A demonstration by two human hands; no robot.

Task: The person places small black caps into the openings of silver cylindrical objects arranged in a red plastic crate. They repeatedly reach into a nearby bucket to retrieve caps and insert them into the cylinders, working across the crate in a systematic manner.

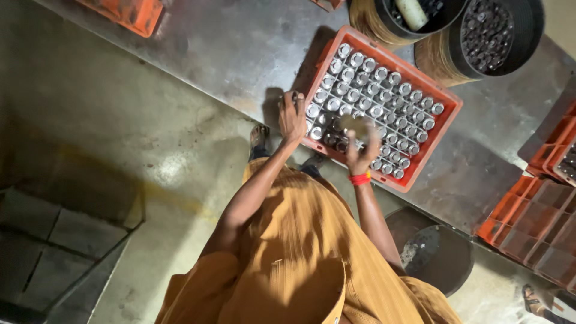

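An orange-red plastic crate (433, 147) lies on the stained floor in front of me, its grid filled with several rows of small shiny metal cups (384, 90). My left hand (292, 118) is at the crate's near left edge, fingers closed on a small metal piece. My right hand (360, 153), with a red band at the wrist, hovers over the crate's near rows and grips a blurred metal cup (359, 128). My mustard-yellow clothing fills the lower middle of the view.
Two round black tubs (528, 36) (384, 15) wrapped in fibre stand beyond the crate, holding metal pieces. Orange divider crates (528, 222) sit at the right, another (129, 12) at top left. A dark round pan (432, 252) lies by my right side. A floor recess (60, 240) drops at left.
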